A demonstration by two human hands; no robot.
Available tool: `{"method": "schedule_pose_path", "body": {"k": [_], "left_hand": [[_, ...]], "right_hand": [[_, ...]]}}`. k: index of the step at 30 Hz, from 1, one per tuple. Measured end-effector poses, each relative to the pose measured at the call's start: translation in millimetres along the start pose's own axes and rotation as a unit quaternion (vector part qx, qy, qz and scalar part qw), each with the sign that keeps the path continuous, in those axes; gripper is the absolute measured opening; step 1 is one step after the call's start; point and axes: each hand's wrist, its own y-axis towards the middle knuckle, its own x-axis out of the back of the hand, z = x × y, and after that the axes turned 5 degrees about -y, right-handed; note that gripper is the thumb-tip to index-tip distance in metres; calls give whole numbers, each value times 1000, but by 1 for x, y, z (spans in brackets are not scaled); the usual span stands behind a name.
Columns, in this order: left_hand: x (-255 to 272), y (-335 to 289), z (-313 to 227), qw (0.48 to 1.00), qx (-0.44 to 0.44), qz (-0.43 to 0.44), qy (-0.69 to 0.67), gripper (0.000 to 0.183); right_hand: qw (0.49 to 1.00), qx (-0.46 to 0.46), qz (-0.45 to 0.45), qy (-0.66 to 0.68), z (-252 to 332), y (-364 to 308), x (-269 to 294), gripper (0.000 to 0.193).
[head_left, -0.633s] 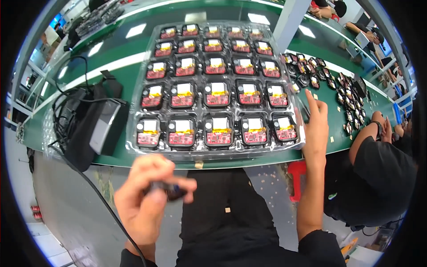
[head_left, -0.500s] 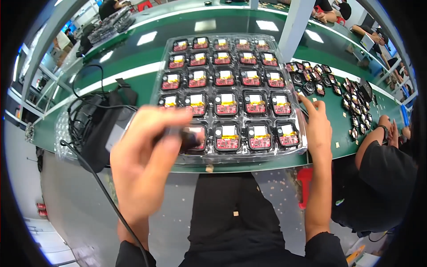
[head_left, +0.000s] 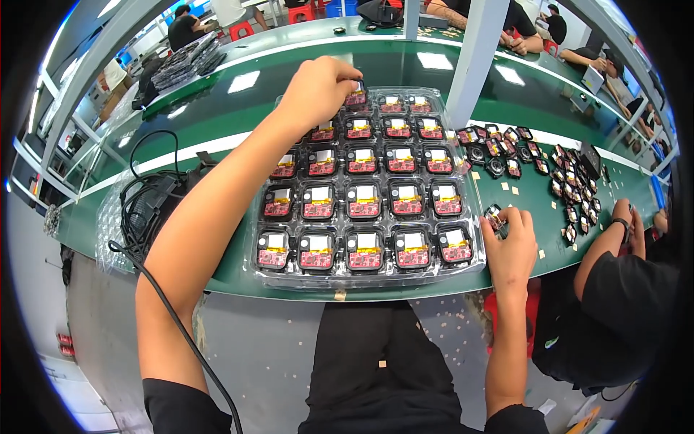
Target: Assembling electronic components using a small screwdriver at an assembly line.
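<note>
A clear plastic tray (head_left: 361, 277) lies before me, its pockets filled with rows of black square device housings (head_left: 363, 202), each showing a red circuit board, a white square and yellow tape. My left hand (head_left: 318, 90) reaches over the tray's far edge. Its thumb and fingers are closed on one such device housing (head_left: 355, 96), at the far row. Fingers and wrist cover the tray's far left pockets. Beside the tray's right edge, my right hand (head_left: 510, 242) pinches another device housing (head_left: 494, 217) just over the green table; the fingers partly hide it.
Loose device housings (head_left: 571, 181) are heaped on the green table (head_left: 506, 189) to the right. A grey post (head_left: 477, 61) rises behind the tray. Black cables and a bag (head_left: 155, 195) lie at left, near bubble wrap (head_left: 108, 217). A co-worker's arm (head_left: 603, 235) is close on the right.
My left hand has gone from the near left of the tray to its far edge. My right hand has drawn nearer along the tray's side, a device housing now showing in its fingers.
</note>
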Motion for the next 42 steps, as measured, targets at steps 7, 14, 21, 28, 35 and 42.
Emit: {"method": "schedule_pose_path", "body": {"k": [7, 14, 21, 28, 35, 42], "left_hand": [[-13, -15, -10, 965, -87, 24, 247, 31], [1, -23, -24, 956, -90, 42, 277, 37], [30, -147, -130, 967, -198, -29, -160, 49], [-27, -298, -143, 865, 84, 53, -491, 74], [-77, -338, -135, 673, 215, -32, -707, 72], [-99, -363, -128, 565, 253, -86, -781, 63]], "right_hand": [[1000, -2, -5, 13, 0, 0, 2, 30], [989, 37, -43, 133, -12, -3, 7, 24], [904, 94, -55, 414, -9, -73, 78, 39], [794, 279, 160, 516, 35, -97, 68, 53], [762, 261, 278, 524, 49, -117, 45, 52], [780, 211, 354, 471, 60, -129, 35, 50]]}}
